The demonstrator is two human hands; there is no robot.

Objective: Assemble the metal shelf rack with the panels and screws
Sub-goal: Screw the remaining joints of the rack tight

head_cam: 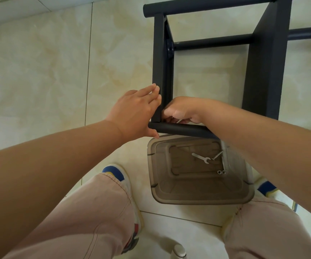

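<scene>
Both of my hands are up at the near corner of the black rack (214, 58), which stands on the tiled floor (38, 71) in front of me. My left hand (134, 113) lies against the outside of the rack's left post (159, 53), with its fingers straight and flat on the metal and its thumb touching the round black bar (181, 129) that runs across the bottom of that post. It does not wrap around anything. My right hand (181, 111) is tucked inside the same corner, just above the bar, and its fingers are curled in tight. They seem to pinch something small where the post meets the bar, but my hand hides it, so I cannot tell what it is. The rack has a wide flat black panel (268, 58) on its right side, and more round bars join the two sides higher up. Just below the bar, near my knees, sits a clear brown plastic box (201, 195) on the floor. Inside the box lie a small silver wrench (201, 157), a long screw (218, 155) just beside it, and two little nuts (221, 172) near the right wall. My legs are in light pink trousers (98, 212), and I see white shoes with blue toes (116, 173) on both sides of the box.
</scene>
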